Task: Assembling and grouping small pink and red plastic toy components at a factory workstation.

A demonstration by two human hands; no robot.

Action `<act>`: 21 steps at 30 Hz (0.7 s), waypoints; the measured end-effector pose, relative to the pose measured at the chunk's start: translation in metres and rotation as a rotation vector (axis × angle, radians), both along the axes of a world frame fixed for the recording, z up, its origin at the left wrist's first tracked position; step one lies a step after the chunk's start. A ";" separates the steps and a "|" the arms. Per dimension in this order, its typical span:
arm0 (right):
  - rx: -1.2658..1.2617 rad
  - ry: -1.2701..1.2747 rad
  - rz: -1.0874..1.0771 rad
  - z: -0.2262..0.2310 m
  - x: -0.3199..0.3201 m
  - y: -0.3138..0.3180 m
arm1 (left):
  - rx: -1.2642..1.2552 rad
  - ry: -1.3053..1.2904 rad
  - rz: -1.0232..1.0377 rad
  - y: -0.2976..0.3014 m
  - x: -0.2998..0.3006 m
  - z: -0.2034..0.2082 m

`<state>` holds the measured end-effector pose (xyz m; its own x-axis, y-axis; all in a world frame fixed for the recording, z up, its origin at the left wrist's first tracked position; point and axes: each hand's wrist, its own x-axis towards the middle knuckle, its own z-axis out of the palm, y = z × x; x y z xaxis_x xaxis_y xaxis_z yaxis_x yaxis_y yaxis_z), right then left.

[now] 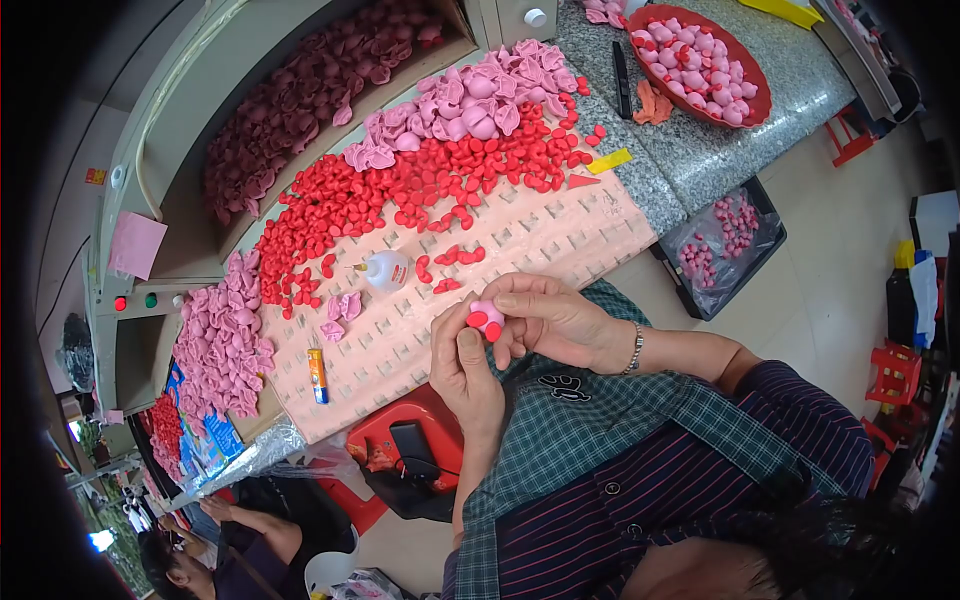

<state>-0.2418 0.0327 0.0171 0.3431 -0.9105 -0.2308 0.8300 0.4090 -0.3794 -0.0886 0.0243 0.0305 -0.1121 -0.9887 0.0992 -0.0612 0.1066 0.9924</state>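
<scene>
A small pink rubbery piece with red oval parts is held over the table's front edge. My left hand pinches it from the left between thumb and fingers. From the other side my right hand grips the same piece, fingers curled and partly hiding it. Just beyond my hands lie a few loose red oval pieces. A white squeeze bottle with a thin tip rests farther left, near small pink pieces. A yellow and blue tube lies at the left on the pink patterned cover.
Heaps of red pieces and pink pieces line the table's back. A red bowl of pink and red pieces stands far right, above a black crate. A red stool and another person are at lower left.
</scene>
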 end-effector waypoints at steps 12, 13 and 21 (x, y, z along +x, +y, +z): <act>-0.132 0.064 -0.002 0.001 0.001 0.002 | 0.050 0.023 0.017 0.005 0.004 0.000; -0.141 0.064 -0.005 0.002 0.000 0.003 | 0.063 0.043 0.015 0.005 0.002 0.002; -0.161 0.085 0.007 -0.006 0.000 -0.004 | 0.088 0.063 0.071 -0.004 -0.001 0.001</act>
<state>-0.2415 0.0282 0.0113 0.3347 -0.9359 -0.1101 0.7899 0.3424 -0.5088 -0.0898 0.0206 0.0311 -0.0382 -0.9991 0.0163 -0.0028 0.0164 0.9999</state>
